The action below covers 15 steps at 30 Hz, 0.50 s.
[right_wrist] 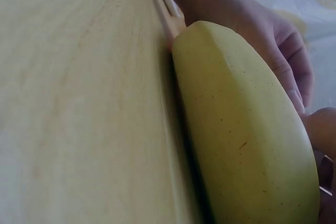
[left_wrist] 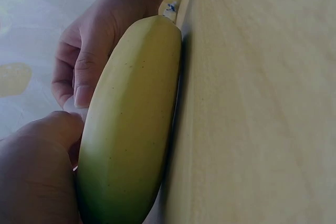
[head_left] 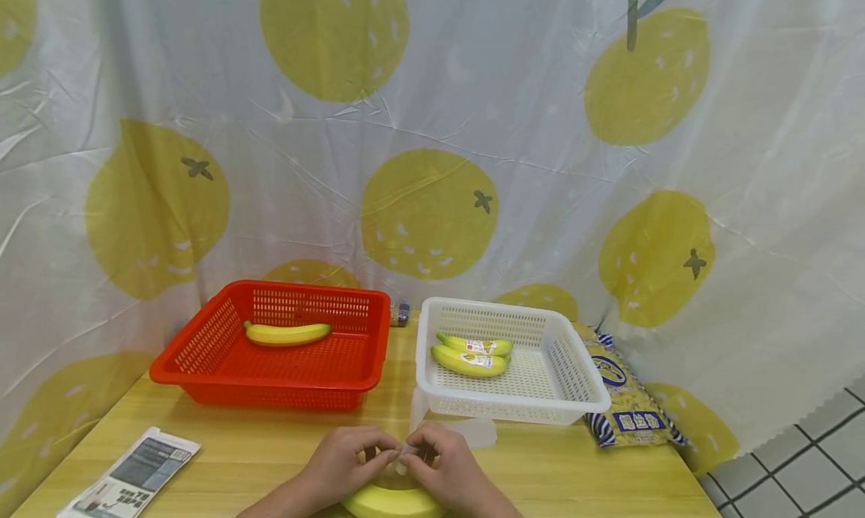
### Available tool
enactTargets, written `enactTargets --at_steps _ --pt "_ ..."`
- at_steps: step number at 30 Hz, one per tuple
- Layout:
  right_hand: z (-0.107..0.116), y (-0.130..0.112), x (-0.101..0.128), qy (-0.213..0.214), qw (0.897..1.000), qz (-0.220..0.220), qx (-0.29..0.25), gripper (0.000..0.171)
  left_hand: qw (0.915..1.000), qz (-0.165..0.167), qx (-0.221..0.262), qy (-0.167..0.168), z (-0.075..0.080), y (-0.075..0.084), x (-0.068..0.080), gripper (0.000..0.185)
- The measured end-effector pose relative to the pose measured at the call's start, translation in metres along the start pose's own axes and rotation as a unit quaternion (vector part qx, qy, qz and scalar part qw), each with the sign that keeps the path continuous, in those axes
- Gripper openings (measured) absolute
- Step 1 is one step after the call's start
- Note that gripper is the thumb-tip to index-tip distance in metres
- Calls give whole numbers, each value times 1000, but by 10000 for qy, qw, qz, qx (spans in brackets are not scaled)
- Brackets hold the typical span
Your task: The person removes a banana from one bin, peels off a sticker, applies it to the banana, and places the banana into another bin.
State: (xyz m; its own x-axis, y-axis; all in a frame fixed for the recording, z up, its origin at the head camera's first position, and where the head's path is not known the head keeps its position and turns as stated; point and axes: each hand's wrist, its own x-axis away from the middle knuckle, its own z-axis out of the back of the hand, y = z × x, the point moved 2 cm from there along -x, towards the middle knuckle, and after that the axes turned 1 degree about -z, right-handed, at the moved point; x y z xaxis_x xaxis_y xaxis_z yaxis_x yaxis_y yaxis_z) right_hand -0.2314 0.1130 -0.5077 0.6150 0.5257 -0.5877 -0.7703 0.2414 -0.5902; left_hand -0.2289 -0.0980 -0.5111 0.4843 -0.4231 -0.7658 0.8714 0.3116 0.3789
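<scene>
A banana (head_left: 392, 501) lies flat on the wooden table (head_left: 270, 443) at its near edge, long axis running left to right. Above it, the left hand (head_left: 345, 458) and right hand (head_left: 446, 465) meet, fingertips pinching a small clear sticker (head_left: 408, 450) between them.

A red basket (head_left: 270, 360) stands at the back left of the wooden table (head_left: 574, 465) with one banana (head_left: 287, 333) in it, and just beside it to the right stands a white basket (head_left: 541, 398) holding two stickered bananas (head_left: 471, 354). A printed snack bag (head_left: 625, 405) lies against the white basket's right side near the table's right edge. A folded printed paper (head_left: 131, 474) lies at the front left corner.
</scene>
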Motion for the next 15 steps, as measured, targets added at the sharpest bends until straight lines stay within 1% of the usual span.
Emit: enactTargets --at_steps 5,11,15 --pt "0 0 0 24 9999 127 28 15 10000 31 -6 -13 0 1 0 20" --pt "-1 2 0 30 9999 126 41 18 9999 102 -3 -106 1 1 0 20" --pt "1 -1 -1 8 9999 108 74 17 9999 82 -25 -97 1 2 -1 21"
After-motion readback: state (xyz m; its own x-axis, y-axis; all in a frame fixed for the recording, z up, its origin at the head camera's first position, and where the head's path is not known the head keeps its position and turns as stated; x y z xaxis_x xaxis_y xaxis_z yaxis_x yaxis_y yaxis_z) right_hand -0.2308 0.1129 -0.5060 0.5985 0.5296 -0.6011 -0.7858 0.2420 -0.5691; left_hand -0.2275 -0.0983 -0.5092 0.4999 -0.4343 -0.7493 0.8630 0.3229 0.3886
